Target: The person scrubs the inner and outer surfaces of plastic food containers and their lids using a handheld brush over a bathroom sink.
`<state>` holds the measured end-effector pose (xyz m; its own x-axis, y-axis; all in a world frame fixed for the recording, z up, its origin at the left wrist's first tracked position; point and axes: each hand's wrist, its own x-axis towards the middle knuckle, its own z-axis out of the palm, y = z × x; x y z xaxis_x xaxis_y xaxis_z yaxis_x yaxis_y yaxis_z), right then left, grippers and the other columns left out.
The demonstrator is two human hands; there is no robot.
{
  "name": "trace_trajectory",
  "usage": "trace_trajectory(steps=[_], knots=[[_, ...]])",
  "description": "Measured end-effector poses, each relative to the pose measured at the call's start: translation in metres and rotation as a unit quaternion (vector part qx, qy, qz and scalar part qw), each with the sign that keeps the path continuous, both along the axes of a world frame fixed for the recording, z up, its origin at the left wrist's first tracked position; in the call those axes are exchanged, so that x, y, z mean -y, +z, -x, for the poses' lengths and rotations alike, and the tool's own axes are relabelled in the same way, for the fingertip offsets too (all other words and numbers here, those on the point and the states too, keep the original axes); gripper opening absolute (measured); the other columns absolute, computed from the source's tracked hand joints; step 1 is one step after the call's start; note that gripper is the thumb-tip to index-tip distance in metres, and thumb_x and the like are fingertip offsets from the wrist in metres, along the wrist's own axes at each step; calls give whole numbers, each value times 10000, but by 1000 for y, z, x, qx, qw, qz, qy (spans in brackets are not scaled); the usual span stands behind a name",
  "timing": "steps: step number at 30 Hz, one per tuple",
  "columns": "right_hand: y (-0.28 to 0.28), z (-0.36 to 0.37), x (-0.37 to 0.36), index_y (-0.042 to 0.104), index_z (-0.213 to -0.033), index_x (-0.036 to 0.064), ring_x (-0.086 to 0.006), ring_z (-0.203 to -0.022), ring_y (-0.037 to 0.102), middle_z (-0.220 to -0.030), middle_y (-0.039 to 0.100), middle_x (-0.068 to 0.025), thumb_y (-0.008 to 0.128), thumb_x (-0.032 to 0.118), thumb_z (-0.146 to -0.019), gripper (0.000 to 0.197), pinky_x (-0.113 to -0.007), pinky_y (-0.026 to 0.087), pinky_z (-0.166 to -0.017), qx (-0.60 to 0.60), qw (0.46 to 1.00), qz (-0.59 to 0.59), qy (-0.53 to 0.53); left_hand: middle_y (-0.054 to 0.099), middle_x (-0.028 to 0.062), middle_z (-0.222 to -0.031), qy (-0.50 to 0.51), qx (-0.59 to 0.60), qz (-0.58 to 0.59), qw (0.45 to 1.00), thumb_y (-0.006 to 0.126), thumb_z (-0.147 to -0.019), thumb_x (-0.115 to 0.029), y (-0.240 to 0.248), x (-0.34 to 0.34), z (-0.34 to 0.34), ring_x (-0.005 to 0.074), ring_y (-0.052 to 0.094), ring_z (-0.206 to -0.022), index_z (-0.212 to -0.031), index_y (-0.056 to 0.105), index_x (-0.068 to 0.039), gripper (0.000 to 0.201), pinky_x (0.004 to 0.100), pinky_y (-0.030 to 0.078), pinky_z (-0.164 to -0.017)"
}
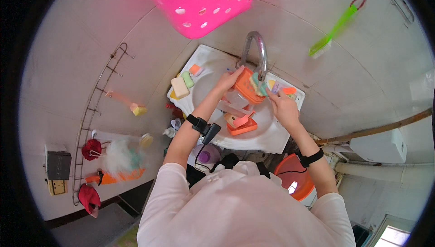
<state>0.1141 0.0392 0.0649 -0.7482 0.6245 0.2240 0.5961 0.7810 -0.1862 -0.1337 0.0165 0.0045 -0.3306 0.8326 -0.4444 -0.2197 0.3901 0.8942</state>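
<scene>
My left hand (228, 81) is closed on the edge of an orange slotted soap-dish tray (245, 85), tilted over the sink beneath the tap. My right hand (285, 108) is closed on a teal scrubbing brush (260, 84) with pale bristles, which lies against the tray. The brush's handle is mostly hidden by the fingers. Just below the tray, a clear plastic box (236, 100) is in the basin. Nearer to me in the white sink (268, 131) lies an orange soap dish (243, 128) with peach-coloured pieces in it.
The curved metal tap (263, 54) arches over the tray. Soap bars (180, 87) rest on the sink's left ledge; small coloured items (289, 91) crowd the right. A pink basket (204, 9) hangs above, and an orange bucket (294, 174) stands below right.
</scene>
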Motion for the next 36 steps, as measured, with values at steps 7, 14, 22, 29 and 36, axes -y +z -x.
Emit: trace_trajectory(steps=[7, 14, 22, 29, 36], knots=[[-12, 15, 4, 582, -1171, 156, -296, -659, 593, -837, 553, -100, 563, 99, -790, 386, -386, 495, -561, -73, 997, 2, 31, 604, 25, -722, -40, -3, -6, 999, 543, -802, -622, 2, -10, -16, 117, 565, -593, -854, 653, -48, 587, 249, 453, -518], [-6, 8, 3, 565, -1194, 155, -286, -657, 611, -882, 578, -104, 556, 87, -760, 438, -389, 488, -531, -26, 999, -16, 45, 605, 30, -784, -39, -54, -9, 998, 536, -821, -603, 6, -12, -19, 113, 581, -646, -928, 625, -26, 593, 258, 466, -543], [-2, 2, -5, 565, -1200, 156, -294, -682, 615, -881, 592, -108, 537, 95, -770, 436, -406, 494, -555, -16, 999, 4, 27, 547, -11, -707, -43, -69, -3, 997, 502, -839, -608, 15, -12, -30, 103, 510, -563, -913, 625, -55, 571, 250, 390, -486], [-1, 5, -7, 596, -1161, 135, -319, -702, 605, -875, 602, -121, 523, 96, -797, 373, -422, 484, -601, -51, 997, 53, 4, 547, 5, -675, -2, 4, -26, 1000, 511, -823, -626, 22, -9, -41, 92, 454, -544, -778, 602, -51, 584, 243, 325, -480], [7, -4, -8, 608, -1150, 143, -339, -702, 602, -841, 600, -147, 526, 116, -821, 340, -423, 485, -624, -60, 996, 63, -13, 541, -6, -652, 4, 2, -27, 1000, 519, -834, -605, 21, -4, -47, 103, 473, -538, -776, 610, -66, 550, 238, 313, -462]])
